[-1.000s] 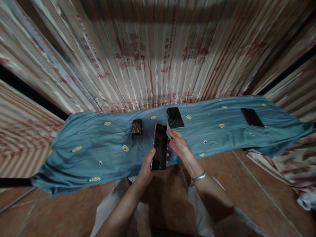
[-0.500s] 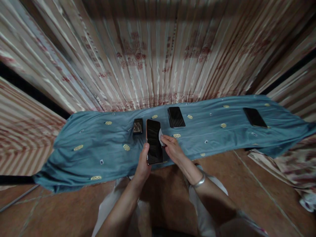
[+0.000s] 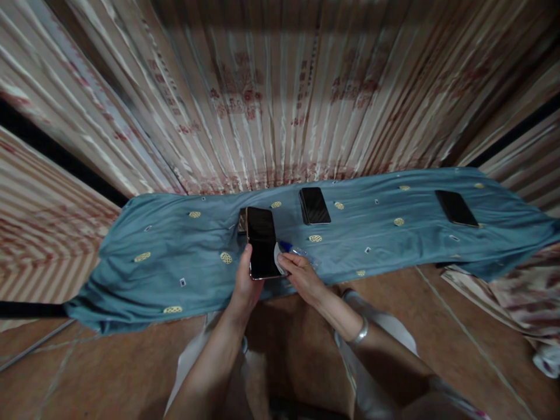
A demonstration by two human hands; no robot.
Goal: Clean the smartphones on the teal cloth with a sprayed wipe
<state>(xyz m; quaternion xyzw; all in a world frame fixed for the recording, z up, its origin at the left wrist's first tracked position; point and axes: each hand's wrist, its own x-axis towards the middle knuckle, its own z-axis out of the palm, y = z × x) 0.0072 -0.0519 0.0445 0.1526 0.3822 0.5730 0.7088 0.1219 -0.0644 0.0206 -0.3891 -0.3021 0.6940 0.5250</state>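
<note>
My left hand (image 3: 247, 278) is closed around the lower left side of a black smartphone (image 3: 262, 236), thumb on its edge, and holds it up over the blue cloth. A thin, pale, rounded piece (image 3: 279, 256) is pinched between the thumb and fingers of my right hand (image 3: 301, 274). That piece meets the phone's right edge near the bottom; I cannot tell whether it goes under the edge. Beyond the right hand lies a clear bottle with a blue cap (image 3: 286, 246), partly hidden by the hand. A small dark box-like object (image 3: 242, 221) is mostly covered by the phone.
On the blue patterned cloth (image 3: 210, 286) rests a stack of dark phones (image 3: 315, 206), right of centre. Another dark flat device (image 3: 456, 208) lies at the far right. A pleated curtain (image 3: 271, 105) hangs behind, and tiled floor (image 3: 441, 350) shows below.
Both hands have shifted slightly left with the phone, which now covers most of the small dark object. The blue-capped bottle has come into sight beside my right hand.
</note>
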